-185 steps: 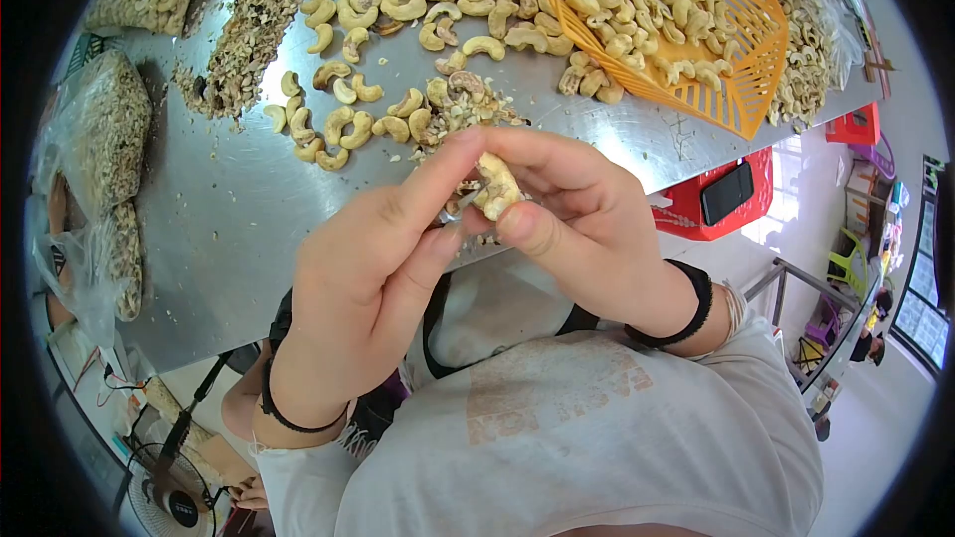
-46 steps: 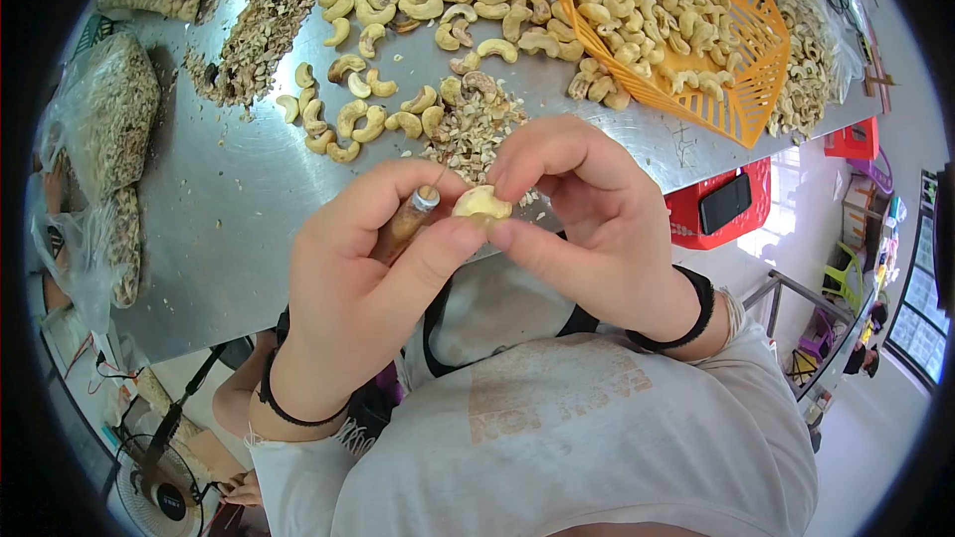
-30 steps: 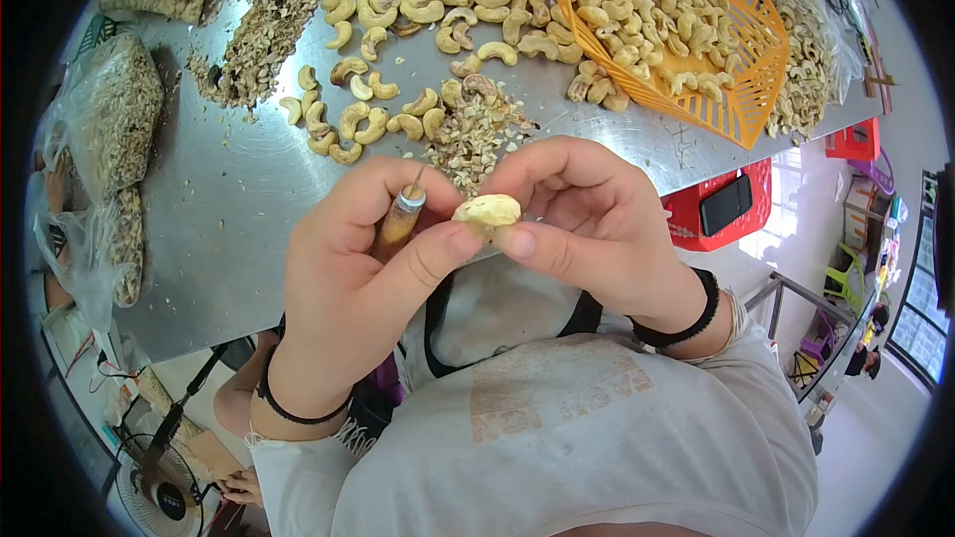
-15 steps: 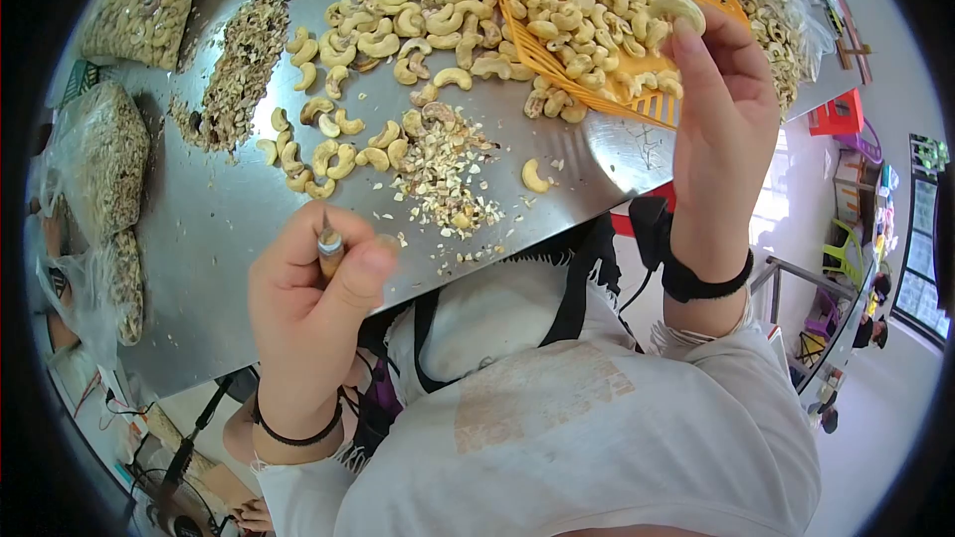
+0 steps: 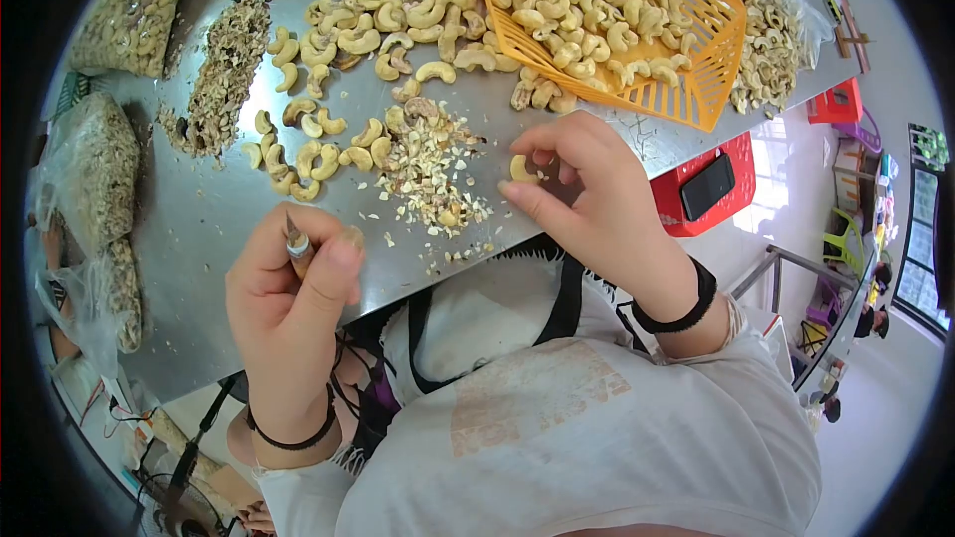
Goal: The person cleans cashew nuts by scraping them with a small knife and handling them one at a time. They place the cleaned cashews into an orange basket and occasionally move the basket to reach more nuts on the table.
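Observation:
My left hand (image 5: 290,283) is closed around a small knife (image 5: 296,247) with a short pointed blade and a wooden handle. My right hand (image 5: 597,184) reaches over the table's near side, thumb and fingers apart around a lone cashew (image 5: 521,169); no firm grip on it shows. Between the hands lies a pile of pale skin flakes and nut bits (image 5: 433,174). Beyond it spreads a heap of cashews (image 5: 398,15), with small groups of cashews (image 5: 303,164) to its left. An orange basket (image 5: 718,50) holds many pale cashews at the back right.
Brown scraps (image 5: 224,80) lie on the metal table (image 5: 189,239) at the left, beside filled plastic bags (image 5: 99,169). Another bag of cashews (image 5: 764,35) stands right of the basket. A phone (image 5: 708,187) rests on a red stool (image 5: 741,164) beyond the table edge.
My right hand has come down from the basket to the lone cashew, and the cashew it held has left its fingers. My left hand keeps the knife.

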### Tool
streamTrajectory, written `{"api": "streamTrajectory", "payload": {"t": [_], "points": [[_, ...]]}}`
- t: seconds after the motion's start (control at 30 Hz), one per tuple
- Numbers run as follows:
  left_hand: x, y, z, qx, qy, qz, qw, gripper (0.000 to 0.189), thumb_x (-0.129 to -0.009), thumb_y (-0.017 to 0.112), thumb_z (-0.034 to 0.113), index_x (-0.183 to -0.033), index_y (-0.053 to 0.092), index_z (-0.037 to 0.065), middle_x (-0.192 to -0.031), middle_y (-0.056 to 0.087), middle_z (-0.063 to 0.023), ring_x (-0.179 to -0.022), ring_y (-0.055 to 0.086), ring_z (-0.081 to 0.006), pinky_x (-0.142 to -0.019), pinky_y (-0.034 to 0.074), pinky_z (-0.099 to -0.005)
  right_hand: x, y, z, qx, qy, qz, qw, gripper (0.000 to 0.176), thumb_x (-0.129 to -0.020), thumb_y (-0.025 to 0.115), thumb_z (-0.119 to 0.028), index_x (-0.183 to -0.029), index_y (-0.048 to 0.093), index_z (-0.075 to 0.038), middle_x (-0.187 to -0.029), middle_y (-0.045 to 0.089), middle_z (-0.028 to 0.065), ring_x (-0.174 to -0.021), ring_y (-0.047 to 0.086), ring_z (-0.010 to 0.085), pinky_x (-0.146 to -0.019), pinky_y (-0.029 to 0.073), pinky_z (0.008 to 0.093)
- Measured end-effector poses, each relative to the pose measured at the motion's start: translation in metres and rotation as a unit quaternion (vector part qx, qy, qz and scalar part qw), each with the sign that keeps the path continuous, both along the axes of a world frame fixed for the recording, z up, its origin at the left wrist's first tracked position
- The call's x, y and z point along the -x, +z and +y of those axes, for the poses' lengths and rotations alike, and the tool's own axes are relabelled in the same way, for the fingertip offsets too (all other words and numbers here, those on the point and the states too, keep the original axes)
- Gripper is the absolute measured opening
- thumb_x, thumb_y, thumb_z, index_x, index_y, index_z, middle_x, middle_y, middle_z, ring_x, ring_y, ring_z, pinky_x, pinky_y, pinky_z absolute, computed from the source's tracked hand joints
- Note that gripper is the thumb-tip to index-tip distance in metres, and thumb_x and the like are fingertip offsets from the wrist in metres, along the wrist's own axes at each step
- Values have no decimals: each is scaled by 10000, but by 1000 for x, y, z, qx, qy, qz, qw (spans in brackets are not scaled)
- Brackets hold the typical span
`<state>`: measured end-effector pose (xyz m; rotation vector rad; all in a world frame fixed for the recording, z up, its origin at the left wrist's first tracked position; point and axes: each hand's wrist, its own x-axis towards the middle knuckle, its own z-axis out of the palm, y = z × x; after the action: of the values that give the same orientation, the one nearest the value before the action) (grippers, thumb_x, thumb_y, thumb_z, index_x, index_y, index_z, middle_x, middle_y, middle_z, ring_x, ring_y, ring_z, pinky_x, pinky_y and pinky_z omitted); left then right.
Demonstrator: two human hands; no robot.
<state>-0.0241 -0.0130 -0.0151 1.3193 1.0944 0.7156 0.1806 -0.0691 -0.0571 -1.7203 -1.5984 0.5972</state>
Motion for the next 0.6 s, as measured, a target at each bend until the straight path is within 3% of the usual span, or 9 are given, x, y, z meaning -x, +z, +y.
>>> {"api": "streamTrajectory", "payload": {"t": [0.03,0.27,0.33,0.37,0.43,0.47,0.53,0.57,0.6], "points": [[0,0,0,3,-7,1,1000,178,-813,513,202,-726,468,54,-575,428,26,-448,347,-14,-398,246,-147,0,2,-2,47,3,-4,999,212,-625,640,-77,-802,531,-38,-726,504,96,-658,499,255,-575,411,333],[0,3,-1,16,-6,-2,1000,185,-806,522,217,-740,478,50,-608,451,19,-470,353,-12,-403,240,-147,-2,-11,-1,46,4,-23,999,221,-646,630,-58,-836,521,-34,-709,511,71,-633,504,207,-569,410,304],[2,6,-1,71,-39,-8,997,93,-786,529,93,-819,503,10,-671,477,23,-584,389,-19,-522,308,-145,1,-4,-1,139,-34,237,961,189,-705,615,-73,-851,505,-27,-734,532,33,-661,520,129,-587,418,242],[4,4,-1,72,-38,-6,997,93,-786,529,93,-819,503,10,-671,477,23,-584,389,-19,-522,308,-145,2,0,-1,140,-34,238,960,189,-705,615,-73,-851,505,-27,-734,532,33,-661,520,129,-587,418,242],[6,-2,0,57,-109,-30,992,159,-810,493,108,-930,503,4,-696,479,14,-608,406,-29,-550,318,-151,5,7,1,145,-27,449,881,168,-756,588,-99,-870,491,-21,-781,541,14,-712,526,83,-623,422,197],[4,-6,-1,57,-108,-30,992,159,-810,493,108,-930,503,4,-696,479,14,-608,406,-29,-550,318,-151,5,6,2,145,-26,450,881,168,-756,588,-99,-870,491,-21,-781,541,14,-712,526,83,-623,422,197],[-1,-12,-6,-3,-122,-25,992,277,-847,406,213,-1019,477,7,-636,485,-5,-508,346,-21,-459,260,-137,4,3,3,148,15,563,813,155,-782,555,-90,-895,480,-16,-821,552,35,-739,542,99,-660,439,208],[-3,-10,-6,-3,-121,-25,992,277,-847,406,213,-1019,477,7,-636,485,-5,-508,346,-21,-459,260,-137,5,3,3,149,16,563,813,155,-782,555,-90,-895,480,-16,-821,552,35,-739,542,99,-660,439,208],[-4,-7,-6,7,-137,-3,991,291,-849,392,198,-1055,461,5,-639,488,-7,-510,346,-23,-464,264,-138,7,4,4,158,27,607,779,163,-784,550,-85,-910,472,-17,-841,557,48,-756,545,105,-668,444,216]]}}
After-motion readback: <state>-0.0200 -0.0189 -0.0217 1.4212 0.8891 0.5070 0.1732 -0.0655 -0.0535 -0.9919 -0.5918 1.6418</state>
